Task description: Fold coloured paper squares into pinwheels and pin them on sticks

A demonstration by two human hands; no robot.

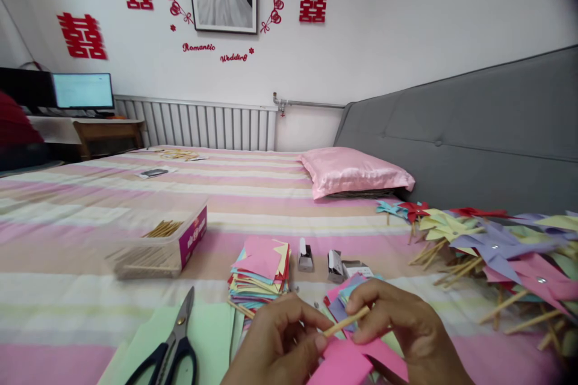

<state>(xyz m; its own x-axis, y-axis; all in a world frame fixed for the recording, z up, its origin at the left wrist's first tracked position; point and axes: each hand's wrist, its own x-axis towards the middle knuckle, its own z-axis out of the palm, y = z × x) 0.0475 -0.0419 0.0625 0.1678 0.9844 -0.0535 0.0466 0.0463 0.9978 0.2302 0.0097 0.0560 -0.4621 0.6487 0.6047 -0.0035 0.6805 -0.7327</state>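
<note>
Low in the head view, my left hand [286, 337] is closed on one end of a thin wooden stick [345, 321]. The fingers of my right hand [401, 322] pinch the stick's other end. Just below it, bright pink folded paper [343, 363] sits between both hands, like a pinwheel head; whether it is fixed to the stick is hidden. Behind my hands lie more coloured papers [336, 298], partly covered. A tall stack of coloured paper squares [258, 271] stands beyond my left hand. Scissors [178, 337] rest on pale green sheets [212, 328] to the left.
A clear plastic box [156, 252] with wooden sticks stands on the striped bedspread [244, 219]. Small opened boxes [306, 257] are beyond my hands. Finished paper pinwheels [497, 246] pile up at right. A pink pillow [356, 171] lies near the grey headboard [474, 114].
</note>
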